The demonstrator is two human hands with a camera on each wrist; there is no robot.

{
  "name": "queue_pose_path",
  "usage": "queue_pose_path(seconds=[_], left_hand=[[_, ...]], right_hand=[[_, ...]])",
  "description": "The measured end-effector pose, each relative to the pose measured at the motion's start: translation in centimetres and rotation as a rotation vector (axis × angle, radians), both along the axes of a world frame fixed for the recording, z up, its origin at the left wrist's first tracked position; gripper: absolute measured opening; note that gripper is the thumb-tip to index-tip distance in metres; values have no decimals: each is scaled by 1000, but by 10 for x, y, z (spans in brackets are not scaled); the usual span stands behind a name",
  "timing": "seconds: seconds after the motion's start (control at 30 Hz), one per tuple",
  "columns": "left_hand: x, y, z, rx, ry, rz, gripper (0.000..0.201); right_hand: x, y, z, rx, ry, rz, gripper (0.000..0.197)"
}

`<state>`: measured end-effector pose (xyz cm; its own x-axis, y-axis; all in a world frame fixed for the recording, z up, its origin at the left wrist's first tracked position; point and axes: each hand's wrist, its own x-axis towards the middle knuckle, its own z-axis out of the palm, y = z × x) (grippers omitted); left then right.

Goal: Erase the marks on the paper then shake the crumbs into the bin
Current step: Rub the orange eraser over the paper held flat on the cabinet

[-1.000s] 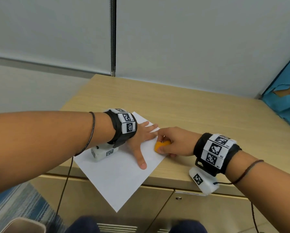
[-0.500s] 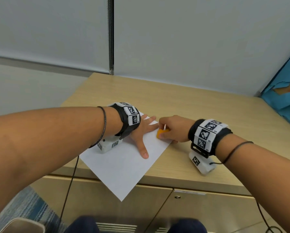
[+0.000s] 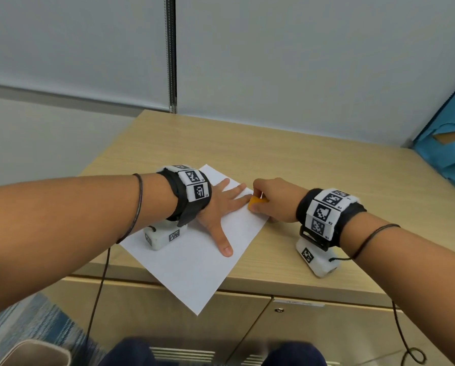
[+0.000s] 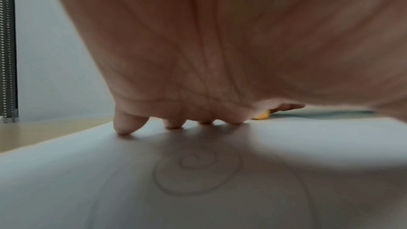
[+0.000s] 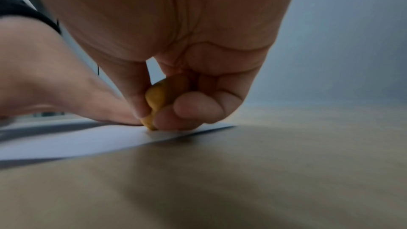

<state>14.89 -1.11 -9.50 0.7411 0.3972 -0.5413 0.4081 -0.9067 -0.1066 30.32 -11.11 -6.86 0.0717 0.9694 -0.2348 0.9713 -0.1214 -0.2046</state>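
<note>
A white sheet of paper [image 3: 194, 270] lies askew on the wooden cabinet top [image 3: 287, 165], one corner hanging over the front edge. My left hand [image 3: 221, 207] lies flat on it with fingers spread, pressing it down. In the left wrist view a faint pencil spiral [image 4: 196, 168] shows on the paper [image 4: 308, 142] under the palm. My right hand [image 3: 271, 200] pinches a small orange eraser [image 3: 256, 201] and holds its tip against the paper's right edge, right beside my left fingertips. The right wrist view shows the eraser [image 5: 155, 100] between thumb and fingers, touching the sheet [image 5: 66, 142].
A beige bin [image 3: 33, 352] shows at the bottom left on the floor, by a blue patterned carpet. The cabinet has front doors below the edge. A blue object [image 3: 448, 146] stands at the far right. A grey wall runs behind.
My right hand with the eraser has slid a short way along the paper's right edge, staying by the left fingertips. The left hand keeps pressing the sheet.
</note>
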Motion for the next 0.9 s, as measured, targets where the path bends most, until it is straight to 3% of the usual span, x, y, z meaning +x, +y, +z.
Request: queue_pose_path(seconds=[0.2, 0.4, 0.6, 0.77, 0.9], left_hand=[[4, -9, 9, 10, 42, 34, 142], [3, -13, 9, 27, 45, 41, 142], [3, -10, 6, 2, 45, 70, 142], [3, -10, 5, 24, 22, 63, 149], [3, -7, 4, 12, 20, 65, 156]], right_hand=[[-20, -29, -1, -96, 44, 236, 20], [2, -2, 1, 6, -26, 79, 22], [-17, -29, -7, -40, 73, 205, 21], [3, -1, -2, 59, -36, -1, 23], [-35, -35, -7, -8, 39, 215, 20]])
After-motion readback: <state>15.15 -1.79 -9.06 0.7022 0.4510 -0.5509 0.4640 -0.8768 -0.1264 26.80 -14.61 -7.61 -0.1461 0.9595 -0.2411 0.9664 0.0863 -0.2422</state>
